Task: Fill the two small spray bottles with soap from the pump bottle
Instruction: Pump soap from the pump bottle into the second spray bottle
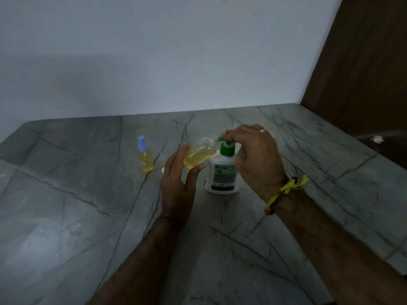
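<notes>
My left hand (179,183) holds a small clear spray bottle (199,153) with its top off, tilted so its open neck meets the green spout of the pump bottle. Yellow liquid fills its lower part. The white pump bottle (222,172) stands upright on the grey marble counter (88,216). My right hand (255,159) rests on top of the green pump head (226,147), fingers curled over it. A second small spray bottle (145,158), with a blue cap on and filled with yellow liquid, stands upright to the left, apart from both hands.
A small white object (163,169), partly hidden behind my left hand, lies on the counter beside the capped bottle. A pale wall runs along the back. A dark wooden panel (363,62) rises at the right, and the counter edge drops off there.
</notes>
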